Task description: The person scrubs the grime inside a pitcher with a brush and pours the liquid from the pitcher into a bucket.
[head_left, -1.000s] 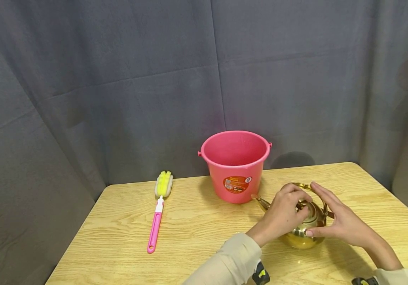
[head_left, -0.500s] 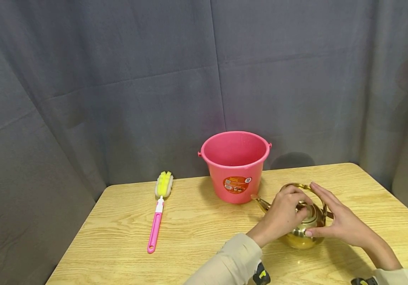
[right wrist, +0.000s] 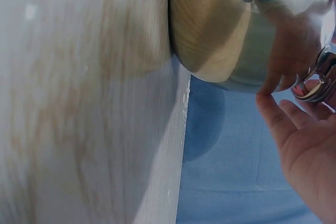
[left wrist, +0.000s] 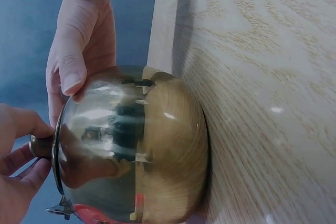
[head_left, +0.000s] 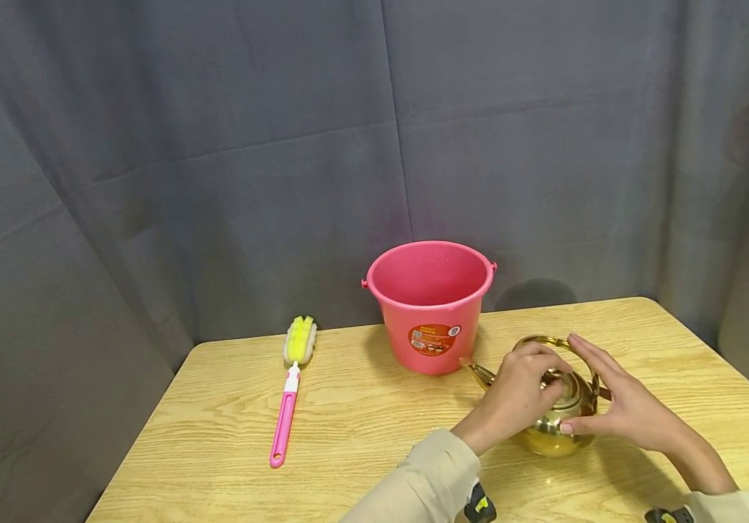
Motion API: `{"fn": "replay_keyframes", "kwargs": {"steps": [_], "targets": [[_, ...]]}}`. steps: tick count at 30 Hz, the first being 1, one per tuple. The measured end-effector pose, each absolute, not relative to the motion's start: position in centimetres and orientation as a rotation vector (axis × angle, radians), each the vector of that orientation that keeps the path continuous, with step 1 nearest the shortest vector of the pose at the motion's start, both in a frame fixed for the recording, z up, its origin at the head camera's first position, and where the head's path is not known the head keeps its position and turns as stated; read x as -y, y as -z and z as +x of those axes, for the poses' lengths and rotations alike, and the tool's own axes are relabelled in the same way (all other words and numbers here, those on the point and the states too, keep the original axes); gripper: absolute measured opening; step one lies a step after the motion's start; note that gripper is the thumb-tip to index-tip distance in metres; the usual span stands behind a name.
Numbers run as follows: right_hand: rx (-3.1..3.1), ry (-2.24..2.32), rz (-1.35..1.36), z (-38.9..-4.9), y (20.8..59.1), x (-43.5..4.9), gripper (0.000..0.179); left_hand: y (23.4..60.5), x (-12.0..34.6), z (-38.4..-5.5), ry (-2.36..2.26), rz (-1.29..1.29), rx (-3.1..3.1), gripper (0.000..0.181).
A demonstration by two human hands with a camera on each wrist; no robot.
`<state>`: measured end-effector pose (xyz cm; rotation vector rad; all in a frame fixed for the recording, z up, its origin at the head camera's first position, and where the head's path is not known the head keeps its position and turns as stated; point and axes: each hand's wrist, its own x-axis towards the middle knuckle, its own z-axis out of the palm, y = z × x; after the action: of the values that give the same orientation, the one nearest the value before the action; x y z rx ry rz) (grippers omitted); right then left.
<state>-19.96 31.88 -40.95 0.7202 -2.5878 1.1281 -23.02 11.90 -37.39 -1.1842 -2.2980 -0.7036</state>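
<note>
A shiny gold-coloured kettle point(head_left: 549, 439) stands upright on the table at the right, its spout toward the bucket and its arched handle point(head_left: 552, 339) raised. My left hand point(head_left: 513, 396) pinches the knob point(left wrist: 42, 147) of the lid between thumb and fingers; the lid sits on the kettle in the left wrist view. From the right side my right hand point(head_left: 636, 408) holds the kettle, thumb on its near shoulder and the other fingers around the far side by the handle. In the right wrist view its fingers point(right wrist: 278, 116) touch the kettle wall.
A pink bucket point(head_left: 407, 330) with an orange label stands at the back, just beyond the spout. To the left lies a sponge brush point(head_left: 285, 418) with a pink handle. Grey curtains point(head_left: 269, 181) hang behind the wooden table point(head_left: 217, 428).
</note>
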Motion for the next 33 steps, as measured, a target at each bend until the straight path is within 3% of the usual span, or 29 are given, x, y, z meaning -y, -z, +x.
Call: {"fn": "replay_keyframes", "kwargs": {"steps": [33], "targets": [[2.602, -1.143, 0.722, -19.91, 40.74, -31.88, 0.117, 37.25, -11.96, -22.93, 0.731, -1.184, 2.229, 0.017]]}}
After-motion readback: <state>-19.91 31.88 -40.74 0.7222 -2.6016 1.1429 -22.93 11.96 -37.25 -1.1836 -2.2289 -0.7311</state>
